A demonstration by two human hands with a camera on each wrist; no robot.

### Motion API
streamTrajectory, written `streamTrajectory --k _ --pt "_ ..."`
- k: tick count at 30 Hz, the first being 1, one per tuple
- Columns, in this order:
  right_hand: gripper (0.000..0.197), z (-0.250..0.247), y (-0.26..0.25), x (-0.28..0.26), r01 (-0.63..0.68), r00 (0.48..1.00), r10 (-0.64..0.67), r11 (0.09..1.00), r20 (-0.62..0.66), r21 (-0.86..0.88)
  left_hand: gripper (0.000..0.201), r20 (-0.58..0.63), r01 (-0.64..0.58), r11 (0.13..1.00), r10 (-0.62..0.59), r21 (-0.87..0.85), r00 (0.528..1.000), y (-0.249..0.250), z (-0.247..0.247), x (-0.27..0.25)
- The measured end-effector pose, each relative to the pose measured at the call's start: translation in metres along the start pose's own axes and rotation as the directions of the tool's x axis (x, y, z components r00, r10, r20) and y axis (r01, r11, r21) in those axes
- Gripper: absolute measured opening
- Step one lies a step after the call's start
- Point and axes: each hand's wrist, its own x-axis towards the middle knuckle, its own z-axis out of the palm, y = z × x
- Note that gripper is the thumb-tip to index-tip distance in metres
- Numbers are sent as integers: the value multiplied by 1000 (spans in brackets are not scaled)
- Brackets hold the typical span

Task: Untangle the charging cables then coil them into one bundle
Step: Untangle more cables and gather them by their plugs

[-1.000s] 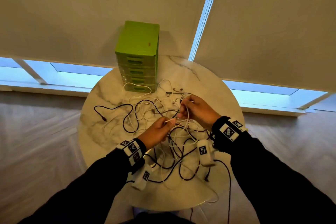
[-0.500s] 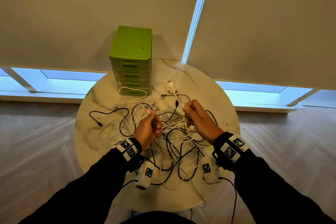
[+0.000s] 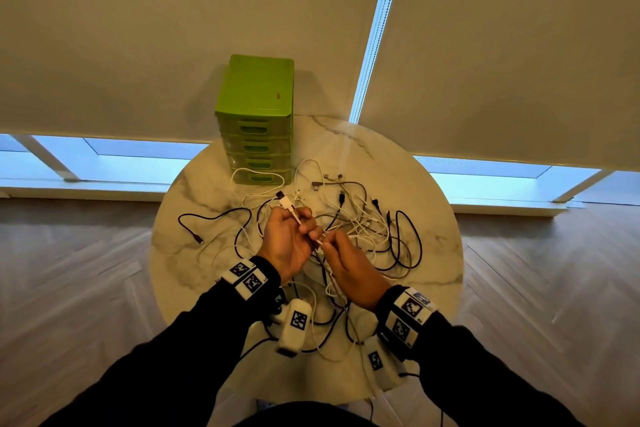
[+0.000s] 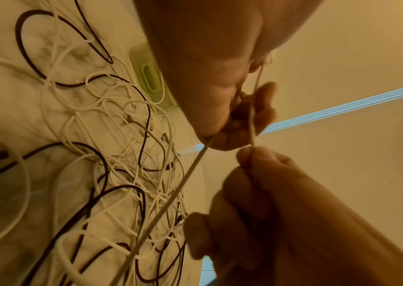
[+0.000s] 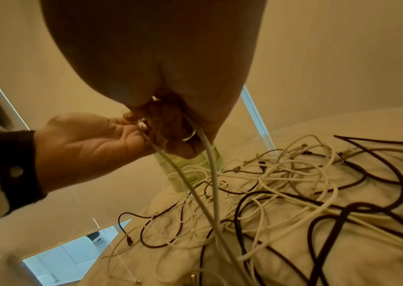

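A tangle of white and black charging cables point(image 3: 367, 229) lies spread over the round marble table point(image 3: 433, 253). My left hand point(image 3: 301, 222) is raised over the heap and grips a white cable point(image 3: 294, 215) just below its white plug point(image 3: 286, 202), which sticks up past the fist. Close beside it, my right hand point(image 3: 325, 244) pinches the same white cable lower down. In the left wrist view the cable point(image 4: 253, 125) runs taut between both hands, and another length point(image 4: 171, 195) drops into the pile. The right wrist view shows two white strands point(image 5: 210, 174) hanging from my right hand point(image 5: 171, 135).
A green set of small drawers point(image 3: 256, 114) stands at the table's far edge, just behind the cables. A black cable end point(image 3: 194, 236) trails out to the left. Blinds and low windows lie beyond the table; wooden floor surrounds it.
My hands were apart in the heap and have come together. The left hand now holds the white cable near its plug end, and the right hand pinches it just beside.
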Motion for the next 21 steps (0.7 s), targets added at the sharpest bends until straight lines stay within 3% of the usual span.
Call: streamTrajectory --k 3,6,8,11,13,15,17,19,21 --pt "18 7 4 -2 -39 998 35 997 50 74 34 42 -35 998 37 -42 998 -1 -1 1" --pt "38 7 12 -7 -76 986 50 984 158 159 31 79 -56 995 63 -84 995 6 -6 1" --pt "47 4 22 -12 -117 959 62 975 275 190 24 90 -82 997 82 -14 993 15 -6 0" --pt "56 -6 45 -20 -240 883 212 971 419 14 35 57 -166 975 160 149 986 40 -4 0" --pt "54 -15 63 -26 -259 857 294 956 424 -138 43 28 -205 958 204 199 979 61 -2 0" --pt "51 -28 77 -28 -238 884 313 941 348 -241 46 12 -246 931 252 269 968 77 -1 -1" --pt "49 -42 83 -19 -226 937 294 923 189 -312 45 12 -265 895 279 359 960 78 1 -4" --pt "44 -55 78 -3 -215 974 226 926 0 -309 42 13 -255 859 278 444 960 66 3 -7" --pt "39 -64 61 14 -171 978 133 950 -160 -261 43 -5 -190 834 225 518 974 49 4 -7"
